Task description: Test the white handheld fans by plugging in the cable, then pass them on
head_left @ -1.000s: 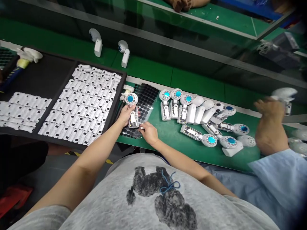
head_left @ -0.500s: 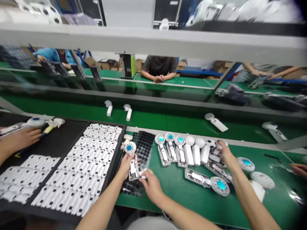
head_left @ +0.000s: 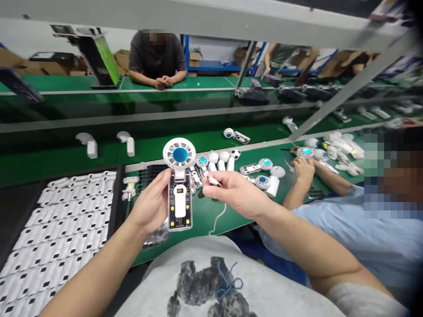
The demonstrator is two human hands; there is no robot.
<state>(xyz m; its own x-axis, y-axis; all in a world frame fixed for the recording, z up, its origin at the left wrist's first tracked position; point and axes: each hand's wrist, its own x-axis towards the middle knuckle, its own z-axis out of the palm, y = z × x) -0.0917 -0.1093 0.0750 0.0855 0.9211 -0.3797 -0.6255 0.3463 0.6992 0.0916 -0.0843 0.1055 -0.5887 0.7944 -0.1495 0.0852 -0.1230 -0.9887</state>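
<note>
And I've a blue-centred fan (head_left: pixel 180 181) gripped in the left hand (head_left: pixel 151 203), right hand (head_left: pixel 243 193) pinching a white plug (head_left: pixel 214 181) beside it!

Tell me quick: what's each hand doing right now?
Left hand: closed on a white, round-headed, blue-centred device with a black rectangular body.
Right hand: closed, pinching a small white plug-like piece.

Blue shelving (head_left: pixel 214 67) stands beyond a green bench (head_left: pixel 211 83).
</note>
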